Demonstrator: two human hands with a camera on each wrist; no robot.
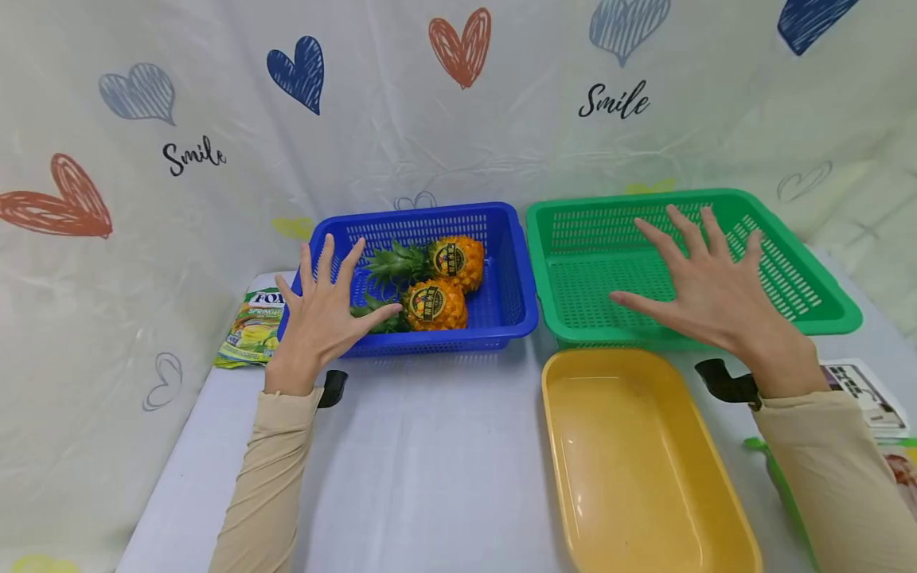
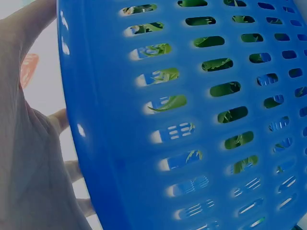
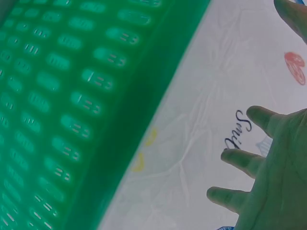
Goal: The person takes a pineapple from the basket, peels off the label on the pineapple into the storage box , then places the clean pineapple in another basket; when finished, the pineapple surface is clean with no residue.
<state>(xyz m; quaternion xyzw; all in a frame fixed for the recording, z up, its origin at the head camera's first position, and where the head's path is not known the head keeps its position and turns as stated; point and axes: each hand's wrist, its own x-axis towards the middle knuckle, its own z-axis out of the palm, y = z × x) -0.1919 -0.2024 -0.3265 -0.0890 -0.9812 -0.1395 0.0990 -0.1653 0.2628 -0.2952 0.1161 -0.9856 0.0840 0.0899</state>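
My left hand (image 1: 315, 322) is held up with its fingers spread, in front of the left end of a blue basket (image 1: 526, 274). Two pineapples (image 1: 458, 263) with green leaves and dark labels lie in that basket. In the left wrist view the slotted wall of the blue basket (image 2: 110, 124) fills most of the picture, with leaves showing through. My right hand (image 1: 723, 298) is spread too, over the front of a green basket (image 1: 595, 270). The right wrist view has the green basket's rim (image 3: 139, 120) beside the spread fingers (image 3: 244, 163). Neither hand holds anything.
A yellow tray (image 1: 623, 461) lies in front of the green basket. Green and yellow packets (image 1: 251, 326) lie left of the blue basket. At the right are a printed white card (image 1: 867, 394) and a green package (image 1: 788, 493), partly behind my right sleeve. A patterned sheet hangs behind.
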